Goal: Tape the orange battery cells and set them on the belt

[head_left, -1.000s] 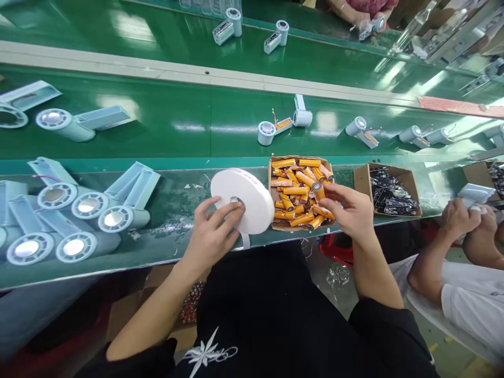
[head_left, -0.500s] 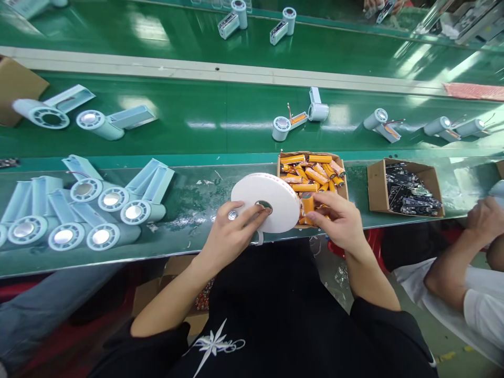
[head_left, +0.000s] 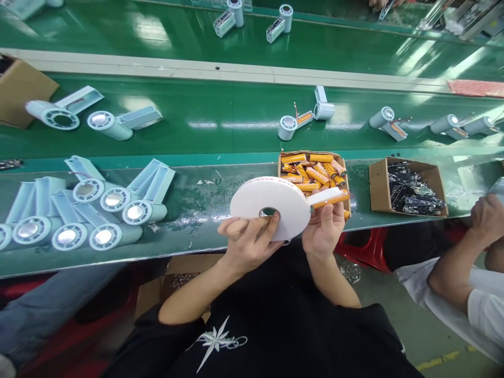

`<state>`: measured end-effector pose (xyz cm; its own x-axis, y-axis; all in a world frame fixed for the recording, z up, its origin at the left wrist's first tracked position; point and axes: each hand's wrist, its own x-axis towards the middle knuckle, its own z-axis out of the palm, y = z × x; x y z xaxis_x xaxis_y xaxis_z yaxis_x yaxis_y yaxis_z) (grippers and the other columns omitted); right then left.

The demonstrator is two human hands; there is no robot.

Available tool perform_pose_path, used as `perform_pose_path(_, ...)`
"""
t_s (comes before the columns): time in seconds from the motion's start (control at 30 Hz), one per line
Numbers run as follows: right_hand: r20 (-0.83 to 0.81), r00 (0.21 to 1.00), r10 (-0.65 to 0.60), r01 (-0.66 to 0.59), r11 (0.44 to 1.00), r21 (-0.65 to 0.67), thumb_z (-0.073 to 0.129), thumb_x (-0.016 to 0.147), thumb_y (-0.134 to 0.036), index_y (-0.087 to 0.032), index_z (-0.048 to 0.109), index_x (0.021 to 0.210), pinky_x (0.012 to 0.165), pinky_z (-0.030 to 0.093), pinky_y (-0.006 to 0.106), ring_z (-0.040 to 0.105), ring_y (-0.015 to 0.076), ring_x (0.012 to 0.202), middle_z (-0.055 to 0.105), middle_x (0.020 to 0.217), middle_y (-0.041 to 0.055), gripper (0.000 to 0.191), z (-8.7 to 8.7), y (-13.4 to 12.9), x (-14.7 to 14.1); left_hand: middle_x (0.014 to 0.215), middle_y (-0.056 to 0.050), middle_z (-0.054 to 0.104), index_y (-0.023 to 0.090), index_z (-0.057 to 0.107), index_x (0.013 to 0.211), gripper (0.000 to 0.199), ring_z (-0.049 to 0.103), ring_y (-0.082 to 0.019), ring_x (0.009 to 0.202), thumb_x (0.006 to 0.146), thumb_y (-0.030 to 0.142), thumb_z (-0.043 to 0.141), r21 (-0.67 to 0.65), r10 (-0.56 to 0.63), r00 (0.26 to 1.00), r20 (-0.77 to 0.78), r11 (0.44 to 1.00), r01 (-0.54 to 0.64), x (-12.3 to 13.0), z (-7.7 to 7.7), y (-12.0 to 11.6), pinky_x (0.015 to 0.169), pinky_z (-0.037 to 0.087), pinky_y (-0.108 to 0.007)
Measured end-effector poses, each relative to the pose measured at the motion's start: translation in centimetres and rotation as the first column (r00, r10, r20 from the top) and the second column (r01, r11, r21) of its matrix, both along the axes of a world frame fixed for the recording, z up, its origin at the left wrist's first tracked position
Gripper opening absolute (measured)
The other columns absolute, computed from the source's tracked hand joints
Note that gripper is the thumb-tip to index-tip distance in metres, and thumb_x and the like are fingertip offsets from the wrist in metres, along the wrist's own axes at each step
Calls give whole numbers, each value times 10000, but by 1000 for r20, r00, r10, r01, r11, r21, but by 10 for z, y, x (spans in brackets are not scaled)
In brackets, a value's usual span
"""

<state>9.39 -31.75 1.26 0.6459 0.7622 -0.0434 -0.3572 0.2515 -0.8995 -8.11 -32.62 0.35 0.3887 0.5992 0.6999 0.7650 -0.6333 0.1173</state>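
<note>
My left hand (head_left: 252, 239) grips a large white roll of tape (head_left: 252, 202), with fingers at its centre hole. My right hand (head_left: 325, 228) holds an orange cylindrical battery (head_left: 331, 198) between thumb and fingers, beside the roll's right edge. A white strip (head_left: 318, 196) lies along the battery and reaches to the roll. Just behind that hand, a cardboard box (head_left: 280, 167) holds several more orange batteries (head_left: 315, 173).
Light-blue fan housings (head_left: 136, 210) cluster on the bench at left. More housings (head_left: 287, 126) lie on the green conveyor belt (head_left: 189, 139). At right stands a box of circuit boards (head_left: 380, 189), near a co-worker's hand (head_left: 488, 212).
My right hand has turned palm up and lifted the battery from over the box to the roll's edge. The white strip now lies on the battery. The roll has shifted slightly right.
</note>
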Motion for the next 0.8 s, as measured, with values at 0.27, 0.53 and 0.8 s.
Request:
perform_pose_path(0.27,-17,996,83,-83,996,22,1001,734,-386,-264,779,1159,939,699,382,820,238,1043,830,1136,53,494,9,4,12,962,-90,741,209,679,1457,595,543,-255,927,927,432,831,-124,-87,996,0,989,87,-2,4,-2,848,368,-410)
perform_pose_path(0.53,-230,971,63,55,881,469,589,1032,-107,-205,830,1017,774,675,237,841,169,978,825,1079,-2,260,91,30,93,1037,-73,758,257,709,1360,399,587,-251,988,975,348,753,-379,-415,907,-73,853,360,-71,-2,-17,950,412,-419)
perform_pose_path(0.8,76,674,734,-722,678,-140,999,806,-348,-292,808,1226,852,744,387,847,257,944,855,1084,41,465,-8,-33,22,1281,-131,745,279,685,1404,487,565,-375,1287,984,519,742,-367,-7,1000,21,930,14,-104,-19,19,1099,468,-552)
